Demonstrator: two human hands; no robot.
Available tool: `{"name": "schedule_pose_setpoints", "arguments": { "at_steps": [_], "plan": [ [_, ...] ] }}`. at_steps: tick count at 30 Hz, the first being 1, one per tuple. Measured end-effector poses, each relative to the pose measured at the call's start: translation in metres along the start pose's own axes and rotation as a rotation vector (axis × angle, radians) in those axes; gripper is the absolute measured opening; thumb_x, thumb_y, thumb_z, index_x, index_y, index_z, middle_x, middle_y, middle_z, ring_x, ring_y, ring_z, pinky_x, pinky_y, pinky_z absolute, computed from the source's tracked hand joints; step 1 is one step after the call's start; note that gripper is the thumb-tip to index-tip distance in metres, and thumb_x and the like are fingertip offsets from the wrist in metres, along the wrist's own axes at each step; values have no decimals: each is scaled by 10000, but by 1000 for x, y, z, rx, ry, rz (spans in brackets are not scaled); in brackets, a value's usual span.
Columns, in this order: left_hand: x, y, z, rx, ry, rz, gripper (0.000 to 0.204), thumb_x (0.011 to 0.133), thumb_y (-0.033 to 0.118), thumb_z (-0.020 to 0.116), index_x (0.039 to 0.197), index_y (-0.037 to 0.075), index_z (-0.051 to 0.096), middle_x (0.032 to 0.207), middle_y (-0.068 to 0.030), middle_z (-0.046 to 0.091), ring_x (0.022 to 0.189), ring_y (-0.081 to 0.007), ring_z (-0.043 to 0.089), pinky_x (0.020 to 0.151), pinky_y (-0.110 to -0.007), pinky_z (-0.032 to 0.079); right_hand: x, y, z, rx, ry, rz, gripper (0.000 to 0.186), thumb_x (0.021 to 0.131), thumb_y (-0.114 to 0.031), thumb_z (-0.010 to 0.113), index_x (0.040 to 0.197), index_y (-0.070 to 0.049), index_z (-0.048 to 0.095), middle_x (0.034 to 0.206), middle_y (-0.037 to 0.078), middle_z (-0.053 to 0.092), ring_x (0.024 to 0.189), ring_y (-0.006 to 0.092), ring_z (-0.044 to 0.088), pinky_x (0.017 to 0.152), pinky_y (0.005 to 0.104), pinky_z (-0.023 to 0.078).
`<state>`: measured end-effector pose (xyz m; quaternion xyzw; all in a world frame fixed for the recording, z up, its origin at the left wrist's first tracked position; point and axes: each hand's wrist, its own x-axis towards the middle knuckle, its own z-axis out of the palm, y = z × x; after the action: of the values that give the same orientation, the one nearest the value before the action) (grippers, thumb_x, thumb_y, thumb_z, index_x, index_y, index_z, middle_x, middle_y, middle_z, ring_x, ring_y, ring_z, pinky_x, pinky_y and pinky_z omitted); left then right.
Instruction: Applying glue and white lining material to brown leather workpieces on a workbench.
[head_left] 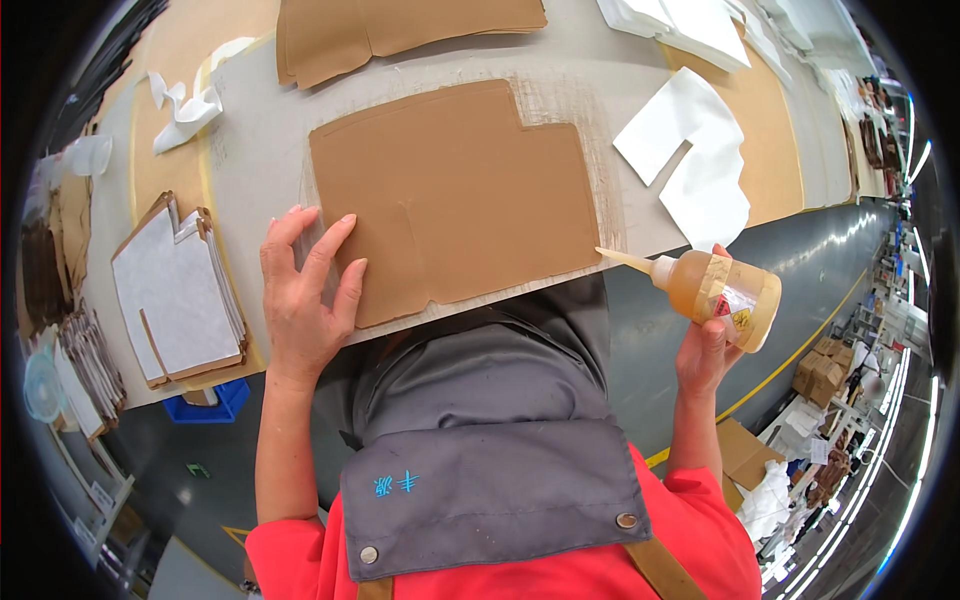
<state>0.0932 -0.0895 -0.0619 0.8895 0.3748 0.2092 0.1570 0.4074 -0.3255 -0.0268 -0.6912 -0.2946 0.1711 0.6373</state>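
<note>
A flat brown cut panel with a notch at its far right corner lies on the table in front of me. My left hand rests at the panel's left edge, fingers spread, fingertips touching it and the table. In my right hand is a glue bottle with amber contents, tilted on its side. Its long thin nozzle points left, and the tip is at the panel's right edge; whether it touches cannot be made out.
More brown panels lie at the far side. White notched pieces sit at the right, with a white stack behind. A stack of white-faced, brown-edged pieces lies at the left, above a blue bin. The table's near edge runs before my apron.
</note>
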Motion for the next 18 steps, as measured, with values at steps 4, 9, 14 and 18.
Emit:
{"name": "schedule_pose_setpoints", "arguments": {
  "at_steps": [4, 9, 14, 18],
  "plan": [
    [0, 0, 0, -5, 8, 6, 371, 852, 130, 700, 1220, 100, 669, 1314, -142, 502, 1254, -351, 476, 1062, -434, 404, -5, 9, -4, 57, 23, 20, 804, 872, -463, 719, 1468, -85, 334, 1463, 214, 451, 1274, 289, 539, 948, 412, 549],
    [0, 0, 1, -16, 25, -6, 396, 812, 127, 733, 1203, 117, 674, 1289, -134, 511, 1245, -350, 483, 1084, -456, 395, -13, 13, 9, 182, 79, 149, 792, 882, -451, 709, 1463, -73, 326, 1455, 196, 460, 1237, 281, 565, 828, 377, 594],
    [0, -1, -1, -26, 22, 8, 359, 855, 135, 700, 1210, 94, 670, 1310, -146, 506, 1239, -346, 485, 1038, -426, 417, -23, 12, 31, 246, 88, 217, 800, 876, -429, 721, 1460, -63, 315, 1445, 193, 464, 1249, 289, 551, 815, 397, 594],
    [-1, -2, 0, -22, 24, -3, 358, 852, 134, 706, 1207, 97, 671, 1305, -145, 507, 1235, -338, 488, 1032, -421, 423, -29, 12, 45, 264, 15, 190, 791, 904, -465, 678, 1471, -59, 304, 1467, 206, 443, 1203, 270, 593, 846, 364, 604]
  ]
}}
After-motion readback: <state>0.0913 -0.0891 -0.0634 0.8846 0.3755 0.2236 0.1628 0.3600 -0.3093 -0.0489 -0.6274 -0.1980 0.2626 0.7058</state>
